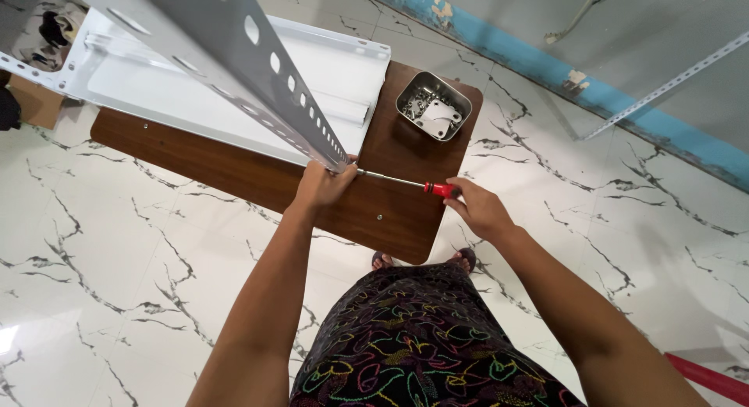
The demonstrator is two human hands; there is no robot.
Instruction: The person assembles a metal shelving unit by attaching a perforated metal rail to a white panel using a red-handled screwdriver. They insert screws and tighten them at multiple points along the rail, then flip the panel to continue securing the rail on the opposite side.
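Left hand (321, 185) clenched on slotted metal post (257, 79) end; right hand (480, 210) grips screwdriver (406, 183) (red handle).

Screwdriver (406, 182): red handle, silver shaft. Slotted angle bar (257, 72): pale grey. Shelf panel (328, 72) beside bar: white. Desk (234, 173): dark brown wood grain. Tin (434, 106) on desk: shiny steel. Floor (101, 282): white marble, dark veins. Skirt (421, 345): black, multicolour swirls.

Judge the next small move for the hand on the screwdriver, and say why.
Probably turn the screwdriver in place. The right hand grips its red handle, its tip sits at the lower end of the slotted metal rail, and the left hand steadies that end over the wooden board.
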